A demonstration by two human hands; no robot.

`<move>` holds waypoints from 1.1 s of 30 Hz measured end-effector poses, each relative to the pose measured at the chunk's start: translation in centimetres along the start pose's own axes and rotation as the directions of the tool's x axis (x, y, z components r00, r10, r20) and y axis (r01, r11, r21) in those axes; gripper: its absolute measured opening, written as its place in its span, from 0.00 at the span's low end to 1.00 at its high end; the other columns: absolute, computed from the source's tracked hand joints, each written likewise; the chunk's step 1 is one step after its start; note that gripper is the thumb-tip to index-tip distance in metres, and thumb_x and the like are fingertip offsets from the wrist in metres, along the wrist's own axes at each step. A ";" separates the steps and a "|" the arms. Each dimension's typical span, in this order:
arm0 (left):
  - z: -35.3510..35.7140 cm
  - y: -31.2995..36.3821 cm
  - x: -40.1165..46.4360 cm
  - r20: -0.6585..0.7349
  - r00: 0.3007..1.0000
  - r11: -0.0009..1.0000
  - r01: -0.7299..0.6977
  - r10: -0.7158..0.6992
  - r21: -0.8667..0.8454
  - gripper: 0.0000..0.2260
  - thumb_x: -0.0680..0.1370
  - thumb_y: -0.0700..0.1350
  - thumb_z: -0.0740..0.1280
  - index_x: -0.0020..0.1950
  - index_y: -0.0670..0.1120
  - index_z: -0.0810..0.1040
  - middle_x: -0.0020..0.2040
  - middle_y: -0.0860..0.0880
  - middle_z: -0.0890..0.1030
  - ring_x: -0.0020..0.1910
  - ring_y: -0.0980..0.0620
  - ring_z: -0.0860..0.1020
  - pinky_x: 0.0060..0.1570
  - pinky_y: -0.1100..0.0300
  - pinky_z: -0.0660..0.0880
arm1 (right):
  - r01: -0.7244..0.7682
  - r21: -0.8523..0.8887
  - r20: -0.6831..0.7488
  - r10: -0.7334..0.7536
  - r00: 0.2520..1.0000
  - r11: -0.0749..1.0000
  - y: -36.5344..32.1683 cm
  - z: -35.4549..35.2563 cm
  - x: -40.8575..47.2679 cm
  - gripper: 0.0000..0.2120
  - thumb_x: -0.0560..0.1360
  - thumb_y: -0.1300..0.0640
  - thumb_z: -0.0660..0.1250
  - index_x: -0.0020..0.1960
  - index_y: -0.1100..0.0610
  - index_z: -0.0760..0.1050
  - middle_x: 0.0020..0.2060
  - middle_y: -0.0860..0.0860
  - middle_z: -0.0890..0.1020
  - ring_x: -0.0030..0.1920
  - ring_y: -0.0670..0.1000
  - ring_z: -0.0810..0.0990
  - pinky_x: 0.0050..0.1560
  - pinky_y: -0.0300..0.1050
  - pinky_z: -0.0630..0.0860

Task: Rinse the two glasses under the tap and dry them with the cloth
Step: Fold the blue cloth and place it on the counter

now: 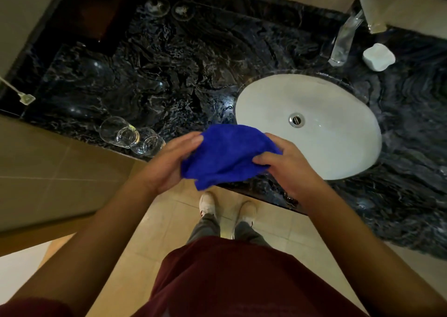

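Glasses: two clear ones, left glass [115,131] and right glass [147,142], standing touching each other near the front edge of the dark marble counter [169,75], well left of the sink; neither held.
Left hand [167,162]: fingers curled round the left side of the cloth, thumb on top near its upper edge.
Cloth [229,154]: blue, bunched, gripped between both hands above the counter's front edge, just left of the basin; nothing visibly wrapped inside, though a fold could hide little.
Right hand [287,164]: fingers curled over the right side of the cloth, thumb tucked against it.
Sink [338,152]: white oval basin, drain in the middle, no glass in it.
Tap [343,38]: at the back right, no stream of water visible.
Soap dish [378,57]: small white piece just right of the tap.
Done so far: cannot tell whether the glasses are rinsed; wetness not readable at this size.
Likely stage: cloth in hand, tap off, so probably drying about to begin or between glasses.
Left to do: picking up a glass and wiping it, then the other; rinsing too, if not yet done.
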State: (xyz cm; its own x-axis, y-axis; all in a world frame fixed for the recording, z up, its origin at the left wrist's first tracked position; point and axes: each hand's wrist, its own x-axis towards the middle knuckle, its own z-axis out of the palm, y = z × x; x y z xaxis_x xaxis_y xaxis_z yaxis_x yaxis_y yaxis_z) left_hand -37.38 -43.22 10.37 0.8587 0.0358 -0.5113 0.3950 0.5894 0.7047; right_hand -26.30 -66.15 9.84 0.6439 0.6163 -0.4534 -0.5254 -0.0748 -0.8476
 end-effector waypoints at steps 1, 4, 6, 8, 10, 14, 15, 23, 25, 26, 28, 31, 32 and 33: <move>-0.1 -0.2 0.1 -0.021 1.000 0.999 0.019 -0.018 0.046 0.16 0.73 0.47 0.75 0.59 0.45 0.81 0.56 0.46 0.86 0.55 0.52 0.84 0.53 0.60 0.81 | 0.012 -0.020 0.019 -0.011 1.000 1.000 -0.4 -0.1 0.0 0.18 0.67 0.68 0.68 0.51 0.52 0.86 0.47 0.52 0.87 0.50 0.52 0.84 0.50 0.44 0.81; 0.5 -1.3 0.4 -0.017 0.999 0.979 0.044 -0.042 0.199 0.13 0.77 0.43 0.69 0.62 0.46 0.80 0.57 0.47 0.86 0.56 0.52 0.84 0.54 0.60 0.81 | -0.032 0.024 0.104 0.029 0.994 0.999 -1.1 0.3 0.1 0.20 0.64 0.68 0.65 0.51 0.55 0.85 0.44 0.54 0.85 0.47 0.52 0.83 0.46 0.43 0.80; 1.4 -1.7 0.5 -0.017 1.000 0.986 0.023 -0.020 0.166 0.13 0.79 0.43 0.69 0.64 0.45 0.78 0.57 0.48 0.86 0.55 0.53 0.84 0.50 0.58 0.82 | -0.069 0.085 0.121 0.058 0.991 0.994 -1.0 0.4 0.4 0.21 0.64 0.69 0.64 0.55 0.58 0.82 0.46 0.55 0.84 0.48 0.52 0.83 0.46 0.44 0.80; 1.8 -2.0 0.7 -0.071 0.997 0.996 -0.016 0.022 0.089 0.15 0.78 0.44 0.65 0.63 0.44 0.78 0.55 0.48 0.86 0.54 0.52 0.84 0.47 0.56 0.82 | -0.096 0.132 0.074 0.087 0.993 0.987 -0.8 0.2 0.7 0.18 0.66 0.67 0.67 0.55 0.59 0.80 0.45 0.54 0.84 0.48 0.52 0.83 0.45 0.45 0.81; 1.6 -2.1 0.9 -0.151 0.986 0.990 -0.050 0.069 0.129 0.13 0.77 0.46 0.67 0.61 0.45 0.79 0.54 0.47 0.86 0.53 0.50 0.83 0.47 0.50 0.81 | -0.105 0.084 0.010 0.105 0.994 0.991 -0.3 -0.4 0.9 0.10 0.69 0.64 0.70 0.49 0.58 0.78 0.42 0.52 0.85 0.45 0.50 0.84 0.44 0.44 0.80; 0.7 -1.9 1.0 -0.150 0.983 0.936 -0.044 0.102 0.351 0.09 0.77 0.50 0.71 0.56 0.49 0.81 0.48 0.47 0.86 0.44 0.47 0.82 0.41 0.52 0.76 | -0.215 -0.032 0.123 0.217 0.968 0.976 0.2 -1.4 0.6 0.09 0.80 0.53 0.68 0.45 0.57 0.82 0.40 0.50 0.86 0.42 0.47 0.84 0.48 0.43 0.77; 0.8 -1.7 1.0 -0.108 0.989 0.917 -0.049 0.100 0.396 0.08 0.78 0.49 0.71 0.55 0.49 0.82 0.47 0.46 0.85 0.44 0.45 0.81 0.40 0.53 0.75 | -0.244 -0.071 0.175 0.253 0.952 0.967 0.2 -1.5 0.5 0.13 0.80 0.49 0.66 0.48 0.56 0.85 0.44 0.51 0.88 0.46 0.48 0.85 0.51 0.43 0.79; 1.9 -1.4 2.5 0.006 1.000 0.865 0.000 -0.003 0.502 0.09 0.81 0.40 0.68 0.60 0.38 0.79 0.44 0.48 0.85 0.40 0.57 0.82 0.39 0.65 0.78 | -0.121 -0.323 0.108 0.164 0.981 0.939 0.4 0.0 1.6 0.08 0.75 0.50 0.77 0.44 0.52 0.80 0.41 0.51 0.85 0.43 0.48 0.82 0.46 0.44 0.76; 0.9 -1.7 2.9 -0.045 0.998 0.901 0.064 -0.049 0.428 0.09 0.80 0.46 0.70 0.58 0.44 0.80 0.44 0.49 0.85 0.41 0.55 0.83 0.39 0.60 0.78 | -0.067 -0.277 0.073 0.091 0.993 0.958 0.3 0.5 1.5 0.07 0.76 0.54 0.76 0.47 0.54 0.78 0.43 0.58 0.85 0.44 0.51 0.82 0.45 0.46 0.77; 0.5 -2.1 2.9 -0.065 0.994 0.914 0.107 -0.088 0.392 0.08 0.79 0.50 0.71 0.55 0.47 0.80 0.44 0.50 0.85 0.40 0.55 0.82 0.38 0.59 0.76 | -0.051 -0.254 0.075 0.072 0.995 0.966 0.2 0.8 1.4 0.08 0.76 0.54 0.76 0.49 0.55 0.78 0.45 0.61 0.85 0.44 0.54 0.82 0.46 0.48 0.78; -0.1 -3.4 3.0 -0.117 0.987 0.949 0.138 -0.109 0.282 0.11 0.78 0.55 0.69 0.54 0.49 0.81 0.44 0.51 0.85 0.40 0.56 0.82 0.39 0.59 0.75 | -0.036 -0.183 0.075 0.051 0.996 0.982 0.3 1.5 1.3 0.09 0.76 0.54 0.75 0.52 0.55 0.78 0.44 0.61 0.84 0.44 0.55 0.82 0.44 0.46 0.79; -0.8 -6.3 3.3 -0.169 0.972 0.986 0.165 -0.163 -0.001 0.23 0.80 0.61 0.60 0.61 0.44 0.81 0.55 0.44 0.85 0.55 0.48 0.82 0.55 0.52 0.77 | -0.070 0.030 0.029 0.069 0.997 0.997 0.5 2.5 1.4 0.07 0.80 0.60 0.70 0.57 0.52 0.78 0.45 0.54 0.86 0.42 0.51 0.84 0.41 0.42 0.80; -0.8 -7.3 3.3 -0.158 0.968 0.979 0.184 -0.195 -0.082 0.26 0.81 0.62 0.56 0.62 0.45 0.82 0.60 0.42 0.83 0.60 0.45 0.80 0.62 0.48 0.75 | -0.086 0.135 0.031 0.083 0.996 0.987 0.5 2.9 1.4 0.09 0.80 0.61 0.69 0.59 0.53 0.78 0.48 0.55 0.86 0.43 0.51 0.85 0.42 0.42 0.81; -0.6 -8.0 3.3 -0.141 0.964 0.968 0.203 -0.223 -0.146 0.27 0.82 0.64 0.53 0.63 0.48 0.83 0.64 0.42 0.82 0.64 0.44 0.79 0.67 0.46 0.72 | -0.101 0.246 0.035 0.096 0.995 0.964 0.7 3.2 1.4 0.10 0.80 0.61 0.68 0.61 0.54 0.78 0.51 0.56 0.85 0.46 0.52 0.85 0.46 0.43 0.82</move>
State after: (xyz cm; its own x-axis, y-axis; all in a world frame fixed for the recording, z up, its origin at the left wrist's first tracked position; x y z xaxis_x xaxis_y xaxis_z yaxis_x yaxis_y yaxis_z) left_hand -37.91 -47.28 2.74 0.6938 0.0171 -0.7200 0.5087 0.6960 0.5068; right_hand -27.56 -62.77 9.44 0.5709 0.6333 -0.5225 -0.7084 0.0583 -0.7034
